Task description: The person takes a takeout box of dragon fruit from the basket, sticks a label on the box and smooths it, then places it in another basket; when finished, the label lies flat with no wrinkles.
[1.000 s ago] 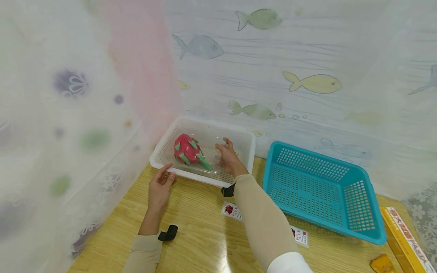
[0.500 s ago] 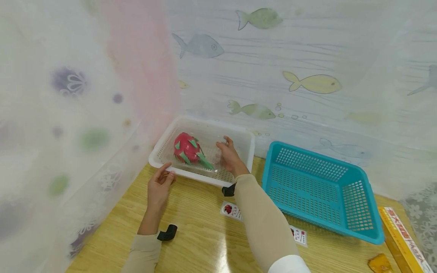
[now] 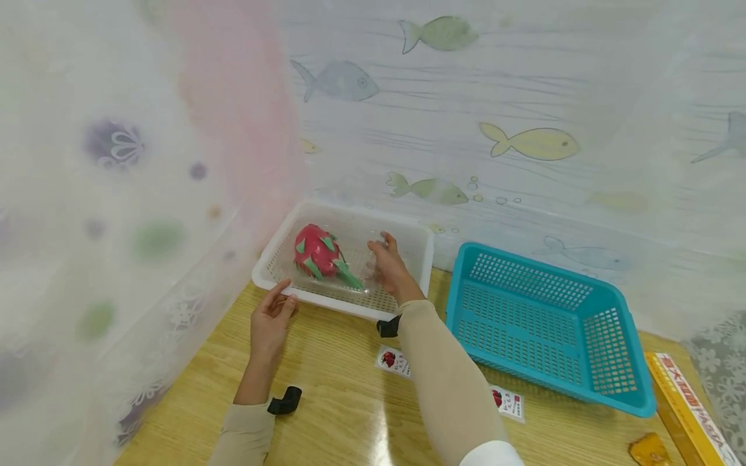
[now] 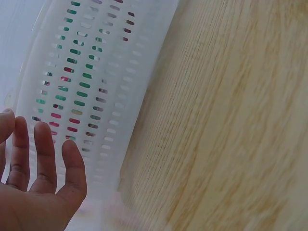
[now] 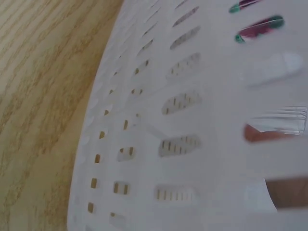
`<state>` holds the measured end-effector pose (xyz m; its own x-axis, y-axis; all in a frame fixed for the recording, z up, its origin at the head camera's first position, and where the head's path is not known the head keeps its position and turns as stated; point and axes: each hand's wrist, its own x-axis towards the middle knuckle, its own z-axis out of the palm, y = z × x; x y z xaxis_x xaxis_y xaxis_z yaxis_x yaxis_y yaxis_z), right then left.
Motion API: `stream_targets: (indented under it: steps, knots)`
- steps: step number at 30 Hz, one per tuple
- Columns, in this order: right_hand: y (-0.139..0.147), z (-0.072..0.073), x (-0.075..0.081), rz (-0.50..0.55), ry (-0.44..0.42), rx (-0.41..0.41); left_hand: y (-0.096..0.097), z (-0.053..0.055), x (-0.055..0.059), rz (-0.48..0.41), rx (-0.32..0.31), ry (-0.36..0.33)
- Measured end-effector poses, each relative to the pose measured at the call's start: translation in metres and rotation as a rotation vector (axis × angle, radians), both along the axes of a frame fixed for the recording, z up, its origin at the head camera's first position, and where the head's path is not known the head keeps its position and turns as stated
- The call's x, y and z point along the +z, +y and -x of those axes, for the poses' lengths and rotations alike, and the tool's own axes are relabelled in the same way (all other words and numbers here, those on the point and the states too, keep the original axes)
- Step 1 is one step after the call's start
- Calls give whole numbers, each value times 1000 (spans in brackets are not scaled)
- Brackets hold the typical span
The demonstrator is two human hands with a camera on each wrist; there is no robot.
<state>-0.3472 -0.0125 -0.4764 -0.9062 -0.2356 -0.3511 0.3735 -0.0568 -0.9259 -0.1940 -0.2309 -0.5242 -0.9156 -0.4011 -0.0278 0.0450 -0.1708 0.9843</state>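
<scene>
A pink dragon fruit (image 3: 317, 252) with green scales lies in a clear plastic tray (image 3: 354, 289), inside the white basket (image 3: 326, 300). At the tray's right end, my right hand (image 3: 392, 268) grips the clear plastic; the lower fingers are partly hidden. My left hand (image 3: 270, 323) touches the front left rim of the basket with its fingertips. In the left wrist view, the left hand's loosely bent fingers (image 4: 45, 159) are by the slotted basket wall (image 4: 110, 96). Through the slots in the right wrist view, bits of my right fingers (image 5: 264, 133) show.
A turquoise basket (image 3: 527, 333) stands to the right on the wooden table (image 3: 332, 395). Labelled cards (image 3: 394, 360) lie in front of the baskets. A yellow pasta box (image 3: 688, 408) and an orange-brown piece (image 3: 649, 449) are at the far right. Printed curtains (image 3: 350, 142) hang behind and left.
The tray with the dragon fruit has shifted very slightly left within the view, along with the whole scene. Both hands keep their places on the tray and the rim.
</scene>
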Motion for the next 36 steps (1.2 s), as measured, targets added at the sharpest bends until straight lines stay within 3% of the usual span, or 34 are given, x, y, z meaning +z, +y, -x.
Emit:
stream_targets:
  steps: [15, 36]
  knots:
    - [2, -6, 11, 62, 0, -28, 0, -1, 0, 12, 11, 16]
    - [7, -14, 23, 37, 21, -33, 1, -1, -2, 67, 8, 13]
